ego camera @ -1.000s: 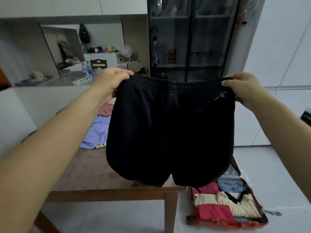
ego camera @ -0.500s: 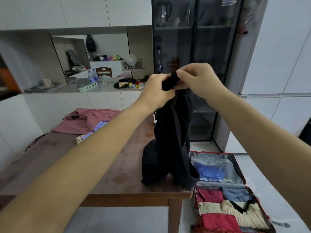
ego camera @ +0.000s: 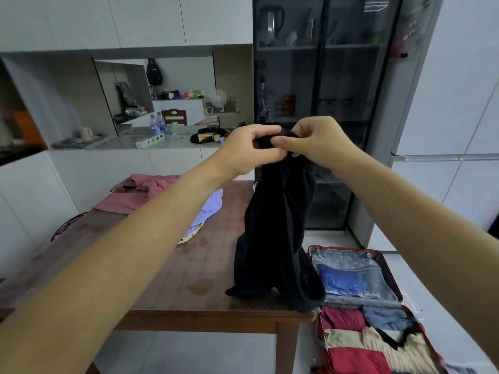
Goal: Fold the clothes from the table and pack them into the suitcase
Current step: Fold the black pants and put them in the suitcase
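The shorts [ego camera: 275,238], spread wide by the waistband a second ago, now hang doubled lengthwise, because the left hand [ego camera: 248,147] and right hand [ego camera: 310,143] have met and both pinch the waistband together. Their hems rest on the table [ego camera: 162,265] corner above the open suitcase [ego camera: 348,259]. The first fold looks done; probably another fold, then packing.

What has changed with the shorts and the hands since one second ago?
The left hand and right hand came together, doubling the shorts; the hem now rests on the table. Both still grip the waistband. The pink shirt and suitcase stayed.
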`<action>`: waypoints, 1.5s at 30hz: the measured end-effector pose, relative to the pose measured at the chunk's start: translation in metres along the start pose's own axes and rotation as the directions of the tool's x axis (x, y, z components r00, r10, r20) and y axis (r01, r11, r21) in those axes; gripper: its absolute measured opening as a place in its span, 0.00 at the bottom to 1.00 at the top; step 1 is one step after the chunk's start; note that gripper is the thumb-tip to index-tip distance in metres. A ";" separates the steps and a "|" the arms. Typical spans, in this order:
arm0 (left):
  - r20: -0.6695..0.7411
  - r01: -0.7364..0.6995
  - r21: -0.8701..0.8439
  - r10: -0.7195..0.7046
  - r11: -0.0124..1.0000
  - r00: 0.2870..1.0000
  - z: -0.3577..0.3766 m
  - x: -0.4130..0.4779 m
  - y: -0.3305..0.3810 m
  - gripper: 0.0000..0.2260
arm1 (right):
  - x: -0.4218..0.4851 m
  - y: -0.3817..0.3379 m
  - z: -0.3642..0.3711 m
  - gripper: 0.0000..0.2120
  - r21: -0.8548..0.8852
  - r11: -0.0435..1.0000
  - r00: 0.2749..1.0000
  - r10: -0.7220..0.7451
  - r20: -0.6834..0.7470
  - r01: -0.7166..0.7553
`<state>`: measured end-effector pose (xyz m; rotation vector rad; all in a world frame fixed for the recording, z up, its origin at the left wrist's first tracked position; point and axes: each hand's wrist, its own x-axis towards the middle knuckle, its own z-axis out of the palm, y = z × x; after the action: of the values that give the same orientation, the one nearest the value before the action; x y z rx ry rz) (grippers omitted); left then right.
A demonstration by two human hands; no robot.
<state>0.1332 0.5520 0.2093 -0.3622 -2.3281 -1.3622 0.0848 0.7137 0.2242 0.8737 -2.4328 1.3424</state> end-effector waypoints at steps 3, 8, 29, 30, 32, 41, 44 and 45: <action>-0.158 -0.031 0.173 0.059 0.984 0.986 -0.026 0.003 -0.012 0.16 | 0.004 0.021 -0.021 0.09 -0.013 0.998 0.997 0.064 -0.036 -0.065; -0.330 -0.057 0.381 0.194 0.923 0.924 -0.066 -0.007 -0.047 0.19 | -0.005 0.069 -0.062 0.15 -0.464 0.879 0.994 0.093 -0.061 -0.111; 0.070 -0.091 -0.138 0.101 0.986 0.992 0.006 -0.009 -0.025 0.11 | -0.020 0.026 0.005 0.11 -0.477 0.539 0.590 -0.806 -0.051 0.694; 0.093 -0.029 -0.153 0.044 0.988 0.995 0.007 -0.008 -0.022 0.13 | -0.020 0.027 0.008 0.11 -0.453 0.557 0.593 -0.802 -0.075 0.696; 0.152 0.115 -0.177 -0.088 0.977 0.984 0.009 -0.008 -0.020 0.13 | -0.022 0.028 0.013 0.10 -0.400 0.595 0.607 -0.787 -0.114 0.697; 0.196 0.360 -0.186 -0.324 0.914 0.925 -0.006 -0.004 -0.031 0.08 | -0.023 0.024 0.027 0.17 0.090 0.952 0.951 -0.300 0.077 0.293; 0.118 0.437 -0.072 -0.428 0.896 0.896 -0.014 -0.002 -0.036 0.07 | -0.024 0.022 0.035 0.05 0.134 0.964 0.971 -0.235 0.035 0.229; 0.071 0.467 0.000 -0.466 0.884 0.882 -0.017 -0.003 -0.039 0.10 | -0.024 0.020 0.038 0.05 0.132 0.966 0.972 -0.231 0.052 0.222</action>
<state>0.1233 0.5185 0.1849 0.1703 -2.5690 -1.6025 0.0950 0.7001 0.1784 1.2060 -2.2314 1.4114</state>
